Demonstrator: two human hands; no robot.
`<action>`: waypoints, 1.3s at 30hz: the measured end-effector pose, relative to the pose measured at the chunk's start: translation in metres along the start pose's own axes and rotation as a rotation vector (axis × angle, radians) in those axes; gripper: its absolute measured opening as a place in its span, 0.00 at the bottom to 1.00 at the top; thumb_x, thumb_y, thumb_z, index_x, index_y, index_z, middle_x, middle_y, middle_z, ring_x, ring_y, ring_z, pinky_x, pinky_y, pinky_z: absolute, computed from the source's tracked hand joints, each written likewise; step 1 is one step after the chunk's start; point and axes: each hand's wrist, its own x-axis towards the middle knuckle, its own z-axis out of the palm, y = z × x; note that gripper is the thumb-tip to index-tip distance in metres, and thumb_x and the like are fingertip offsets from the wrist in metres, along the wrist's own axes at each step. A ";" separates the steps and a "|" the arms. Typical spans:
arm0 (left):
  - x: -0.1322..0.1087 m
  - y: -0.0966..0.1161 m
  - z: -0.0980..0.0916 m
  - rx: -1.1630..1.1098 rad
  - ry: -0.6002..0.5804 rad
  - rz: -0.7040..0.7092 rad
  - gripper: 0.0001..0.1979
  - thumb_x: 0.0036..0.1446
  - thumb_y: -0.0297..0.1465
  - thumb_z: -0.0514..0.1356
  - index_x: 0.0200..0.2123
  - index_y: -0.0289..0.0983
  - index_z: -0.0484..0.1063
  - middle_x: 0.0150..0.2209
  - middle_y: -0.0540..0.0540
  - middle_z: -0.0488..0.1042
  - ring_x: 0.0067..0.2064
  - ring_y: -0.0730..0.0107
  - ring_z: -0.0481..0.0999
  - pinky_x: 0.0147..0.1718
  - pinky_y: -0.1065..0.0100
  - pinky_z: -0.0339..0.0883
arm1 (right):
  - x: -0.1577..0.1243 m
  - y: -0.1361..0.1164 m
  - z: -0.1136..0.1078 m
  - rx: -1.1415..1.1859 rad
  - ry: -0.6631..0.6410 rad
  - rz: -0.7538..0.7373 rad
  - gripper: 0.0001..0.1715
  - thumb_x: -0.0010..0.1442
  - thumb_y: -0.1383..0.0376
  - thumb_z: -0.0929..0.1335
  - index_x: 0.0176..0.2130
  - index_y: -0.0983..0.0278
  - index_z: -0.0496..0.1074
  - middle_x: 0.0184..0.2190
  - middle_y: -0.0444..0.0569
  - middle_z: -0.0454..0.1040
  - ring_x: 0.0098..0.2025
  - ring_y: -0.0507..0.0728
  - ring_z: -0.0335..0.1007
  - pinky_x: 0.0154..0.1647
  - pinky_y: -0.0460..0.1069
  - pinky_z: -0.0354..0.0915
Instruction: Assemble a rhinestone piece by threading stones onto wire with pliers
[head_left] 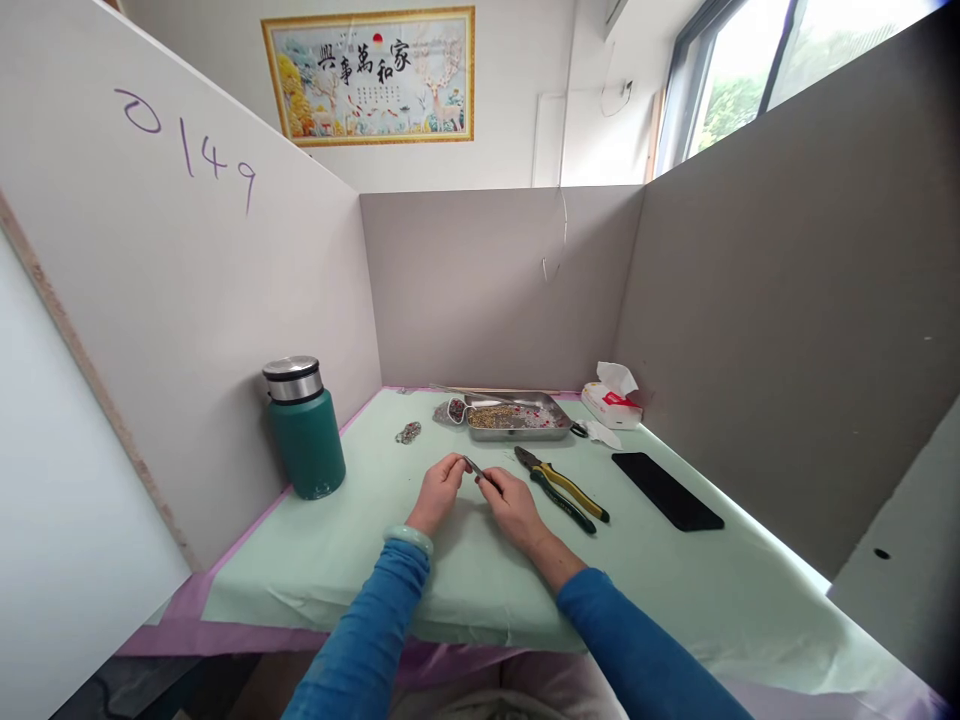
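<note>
The pale green surface (pixel 360 590) has a purple border along its near edge, and both blue-sleeved forearms reach in over that edge. Right of the hands, pliers (pixel 576 490) with one yellow and one green handle lie slantwise, jaws toward the far side, between the right hand and a flat black slab (pixel 667 491) by the right edge. A green bottle (pixel 306 440) stands upright near the left edge. Farther back, a small silvery cluster (pixel 409 433) lies left of the middle. Toward the far edge, a metal tray (pixel 517 434) holds gold, pale and red bits, with a small bag (pixel 442 412) just beside its left end. At its right end are a black-handled item (pixel 578 430) and a crumpled tissue (pixel 602 434); the tissue box (pixel 611 408) sits near the far right corner.

The hands meet above the middle of the near half. The right hand (pixel 514 505) grasps a slim tool (pixel 475 468), which slants far and left. The left hand (pixel 439 490), with a pale bracelet (pixel 409 538) at its wrist, brings its fingertips to the tool's tip; whether they close on anything, I cannot tell.
</note>
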 end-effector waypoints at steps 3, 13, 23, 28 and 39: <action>0.000 -0.001 0.000 -0.072 -0.019 -0.045 0.13 0.55 0.40 0.53 0.29 0.36 0.67 0.16 0.58 0.51 0.19 0.78 0.50 0.18 0.74 0.45 | -0.001 -0.002 0.001 0.021 0.015 -0.001 0.12 0.61 0.63 0.60 0.37 0.63 0.71 0.34 0.48 0.71 0.37 0.55 0.65 0.39 0.48 0.58; -0.006 0.012 -0.003 -0.330 -0.142 -0.193 0.15 0.52 0.44 0.55 0.28 0.37 0.64 0.15 0.61 0.45 0.16 0.82 0.40 0.13 0.76 0.37 | 0.001 -0.002 -0.004 0.207 -0.081 0.042 0.14 0.60 0.62 0.59 0.35 0.64 0.71 0.26 0.44 0.69 0.29 0.52 0.63 0.31 0.45 0.60; -0.007 0.016 -0.004 -0.354 -0.161 -0.220 0.16 0.51 0.45 0.56 0.28 0.37 0.63 0.14 0.62 0.45 0.15 0.82 0.40 0.13 0.76 0.37 | 0.001 -0.004 -0.005 0.235 -0.085 0.077 0.14 0.60 0.62 0.60 0.35 0.64 0.72 0.26 0.45 0.69 0.29 0.52 0.63 0.30 0.45 0.59; -0.007 0.015 -0.001 -0.269 -0.124 -0.189 0.15 0.52 0.44 0.54 0.29 0.37 0.63 0.14 0.61 0.46 0.16 0.81 0.41 0.14 0.76 0.37 | 0.001 -0.004 -0.005 0.207 -0.076 0.079 0.15 0.59 0.62 0.60 0.35 0.64 0.73 0.27 0.45 0.71 0.30 0.53 0.64 0.31 0.45 0.59; -0.003 0.008 -0.004 0.082 -0.002 -0.013 0.12 0.53 0.39 0.52 0.27 0.37 0.68 0.18 0.55 0.58 0.22 0.75 0.55 0.22 0.72 0.51 | 0.002 -0.001 -0.006 0.069 -0.055 0.020 0.14 0.60 0.63 0.60 0.34 0.64 0.73 0.29 0.46 0.73 0.33 0.53 0.67 0.34 0.46 0.60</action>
